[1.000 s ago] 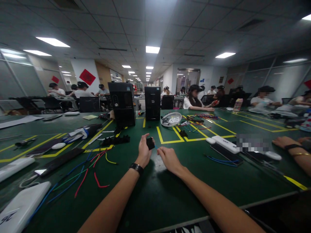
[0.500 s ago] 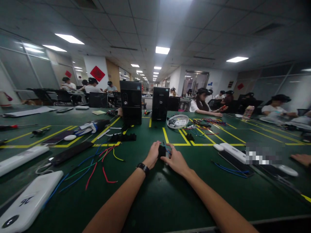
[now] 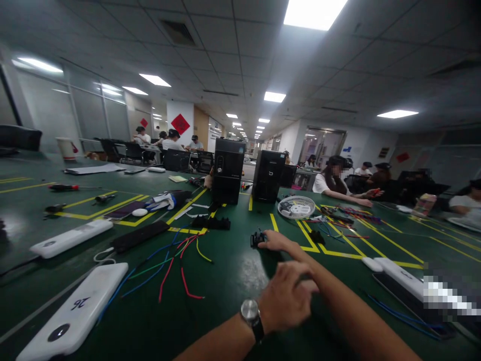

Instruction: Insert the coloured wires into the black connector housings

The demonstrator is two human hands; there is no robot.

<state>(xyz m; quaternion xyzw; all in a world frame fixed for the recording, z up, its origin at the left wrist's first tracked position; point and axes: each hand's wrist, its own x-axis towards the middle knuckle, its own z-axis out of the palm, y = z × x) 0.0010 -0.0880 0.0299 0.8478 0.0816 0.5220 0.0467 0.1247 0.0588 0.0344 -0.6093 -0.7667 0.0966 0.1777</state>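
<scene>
A small black block (image 3: 257,240), probably a terminal block or connector, is at the table's middle, with a short blue wire (image 3: 259,231) at its top. My right hand (image 3: 276,240) has its fingertips closed on the block's right side. My left hand (image 3: 287,293), with a watch at the wrist, is nearer to me, over the right forearm in view. Its fingers are loosely bent and apart, somewhat blurred, and I see nothing in them. Several loose red, blue, green and yellow wires (image 3: 183,265) lie to the left. Black strip-like pieces (image 3: 211,223) lie beyond them.
Two black computer towers (image 3: 228,173) stand at the back. A white basket (image 3: 296,206) holds small parts. White power banks (image 3: 73,311) lie left and right. A screwdriver (image 3: 63,187) is at the far left. A co-worker (image 3: 334,180) sits across on the right.
My left hand has let go of the black block and drawn back toward me. My right hand now holds the block over the table. The view has swung left.
</scene>
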